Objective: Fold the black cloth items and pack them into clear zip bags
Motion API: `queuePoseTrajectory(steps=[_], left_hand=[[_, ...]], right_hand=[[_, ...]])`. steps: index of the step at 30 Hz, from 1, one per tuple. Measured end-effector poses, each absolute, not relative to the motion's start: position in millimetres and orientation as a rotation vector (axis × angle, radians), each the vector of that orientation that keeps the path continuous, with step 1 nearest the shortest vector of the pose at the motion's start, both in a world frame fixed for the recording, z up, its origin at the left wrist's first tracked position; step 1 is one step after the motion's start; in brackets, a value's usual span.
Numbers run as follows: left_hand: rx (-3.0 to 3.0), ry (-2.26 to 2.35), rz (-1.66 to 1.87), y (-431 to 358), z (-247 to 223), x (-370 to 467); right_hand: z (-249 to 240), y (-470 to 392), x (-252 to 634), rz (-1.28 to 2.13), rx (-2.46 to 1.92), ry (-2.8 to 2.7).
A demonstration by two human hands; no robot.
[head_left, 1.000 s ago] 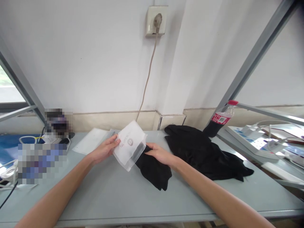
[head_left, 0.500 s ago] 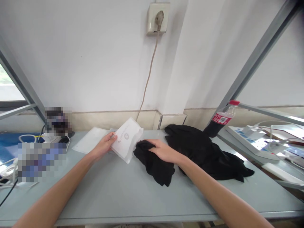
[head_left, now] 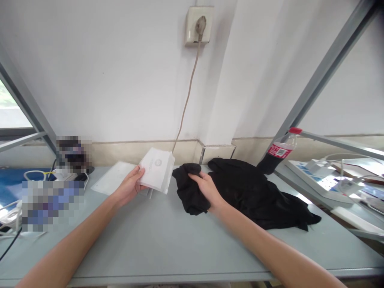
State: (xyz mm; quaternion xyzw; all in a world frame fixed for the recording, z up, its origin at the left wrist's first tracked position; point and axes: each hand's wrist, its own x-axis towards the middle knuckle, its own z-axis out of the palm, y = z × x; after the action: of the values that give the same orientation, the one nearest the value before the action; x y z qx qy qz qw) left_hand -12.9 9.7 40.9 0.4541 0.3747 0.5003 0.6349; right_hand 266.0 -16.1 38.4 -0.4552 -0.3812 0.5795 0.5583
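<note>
Left hand (head_left: 129,187) clamped on flat whitish printed bag (head_left: 156,169) — right hand (head_left: 207,188) gripping crumpled black cloth (head_left: 191,192).

White bag (head_left: 155,170), black cloth (head_left: 189,194), red cap (head_left: 295,131)

At 12 o'clock from the middle of the view, a wall socket (head_left: 189,35) is filled by a beige plug (head_left: 201,25), from which a cord (head_left: 190,88) is hung down the wall (head_left: 135,72). At 3 o'clock, a bottle (head_left: 277,152) of dark drink, topped with a red cap, is seen slanted by a grey metal post (head_left: 324,70). Between 3 and 4 o'clock, a white power strip (head_left: 303,173) is loaded with chargers (head_left: 318,165). Toward 8 o'clock, white cables (head_left: 18,212) are bunched near two pixelated patches. Between 9 and 10 o'clock, a window (head_left: 10,106) is partly shown behind another metal post (head_left: 27,108).
</note>
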Motion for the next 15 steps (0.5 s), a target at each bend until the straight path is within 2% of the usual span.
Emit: queuePoseTrajectory(steps=[4,9,15], left_hand=[[1.05,0.83,1.104,7.7,39.7,-11.1],[1.134,0.802,0.989,-1.0,39.3,-8.2],[1.305,0.772,0.678,-11.0,53.0,-9.8]], right_hand=[[42.2,-15.4,269.8,1.237,-1.062,-0.924],[42.9,-18.4,267.3,1.419,-1.007,-1.136],[43.7,-23.4,264.4,1.543,-1.049,-1.22]])
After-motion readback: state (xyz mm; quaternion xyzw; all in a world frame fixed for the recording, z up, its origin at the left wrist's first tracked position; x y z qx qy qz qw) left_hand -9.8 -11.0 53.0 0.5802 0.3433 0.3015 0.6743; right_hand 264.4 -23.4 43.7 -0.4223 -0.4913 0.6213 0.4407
